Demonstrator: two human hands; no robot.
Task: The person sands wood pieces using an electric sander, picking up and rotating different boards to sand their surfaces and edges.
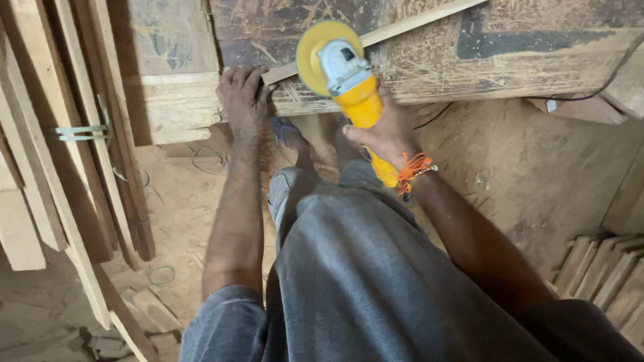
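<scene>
Far left: a stack of long wooden planks [47, 167] leaning on end, some bundled with a pale strap, parked out of the working zone. Below them, offcuts [144, 312] scattered over the sawdust floor [194, 201].

Next, left hand [243, 94]: palm down, fingers pressed together and curled over the near end of a thin wooden strip [382, 32], pinning it flat against the worn surface [510, 60]. Probably held that way to keep the strip from skidding or chattering under the tool. Strip itself: lying slantwise across the surface, rising toward the upper right, lower end under the left fingers.

Centre: yellow angle grinder [342, 74], disc guard upward, disc resting on or just at the strip right beside the left hand; actual contact hard to tell from above. Right hand [386, 131] closed tight around the grinder's body, orange thread at the wrist, grip set low on the handle for control of the head. Black cord [604, 84] trailing away over the surface's right edge.

Below: grey trousers [376, 268], feet near the surface's foot.

Far right: another stack of short boards [607, 271] lying low on the floor.
</scene>
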